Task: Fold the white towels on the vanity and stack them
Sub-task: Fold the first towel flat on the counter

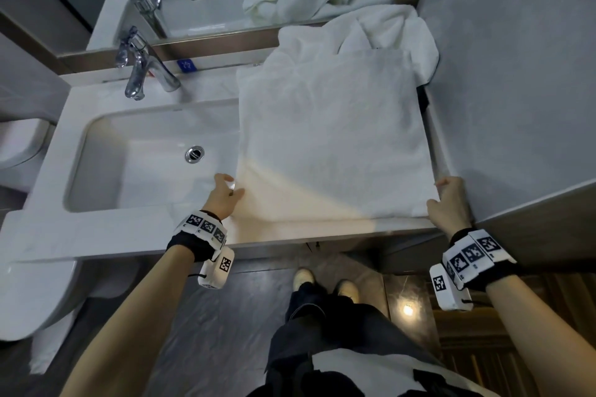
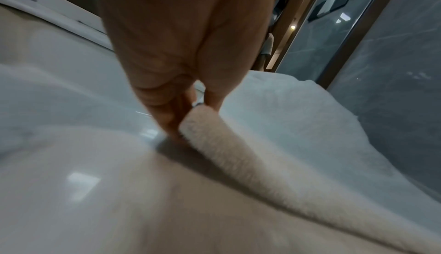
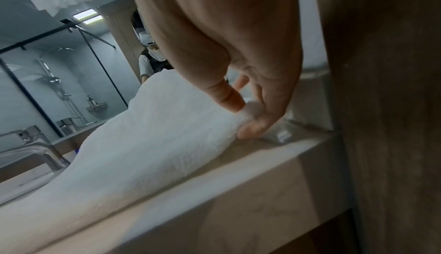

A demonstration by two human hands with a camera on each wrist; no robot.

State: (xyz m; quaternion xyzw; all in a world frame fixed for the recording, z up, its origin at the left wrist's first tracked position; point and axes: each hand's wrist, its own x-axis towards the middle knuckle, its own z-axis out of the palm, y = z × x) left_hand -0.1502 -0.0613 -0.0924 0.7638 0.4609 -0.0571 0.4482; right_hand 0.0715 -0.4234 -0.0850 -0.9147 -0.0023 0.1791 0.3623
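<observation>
Bathroom vanity point(image 1: 283, 232) underfoot, white and glossy, and both hands are on it: left hand point(image 1: 224, 193) pinches the near-left corner of the flat towel point(image 1: 332, 138) at seven o'clock, right hand point(image 1: 450, 200) pinches the near-right corner at five. Crumpled towel point(image 1: 390, 32) sits behind at one o'clock, sink point(image 1: 106, 126) at nine, faucet point(image 1: 140, 69) at eleven.

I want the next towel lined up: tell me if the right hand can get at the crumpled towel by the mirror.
Probably yes, once it lets go. The right hand pinches the flat towel at its near corner; the crumpled towel lies beyond with nothing standing between, only the wall close alongside.
</observation>
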